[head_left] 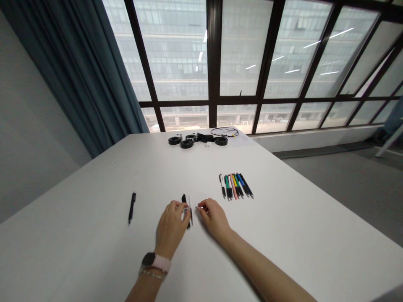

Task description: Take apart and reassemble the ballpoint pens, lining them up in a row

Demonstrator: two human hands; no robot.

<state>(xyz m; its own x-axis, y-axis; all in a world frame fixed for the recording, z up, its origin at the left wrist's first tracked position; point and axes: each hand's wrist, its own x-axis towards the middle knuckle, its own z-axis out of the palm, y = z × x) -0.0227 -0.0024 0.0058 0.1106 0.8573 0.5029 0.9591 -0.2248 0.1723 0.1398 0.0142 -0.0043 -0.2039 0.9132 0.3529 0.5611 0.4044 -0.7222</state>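
My left hand point(171, 224), wearing a watch, is closed in a pinch at the middle of the table. Its fingertips meet on a thin pen refill point(191, 216), light at the top and dark lower down. Under and beside those fingers is a black pen barrel point(184, 198), partly hidden by the hand. Just to the right, my right hand point(215, 219) pinches a small silvery piece point(198, 207) like a pen tip; most of it is covered by the fingers. The two hands are a short gap apart.
A black pen point(132, 209) lies alone to the left. Several coloured pens point(234, 186) lie in a row at right. Toward the window are several black tape rolls point(187, 144), a thin black cable point(225, 132) and a white sheet point(244, 139). The table's right edge slants away.
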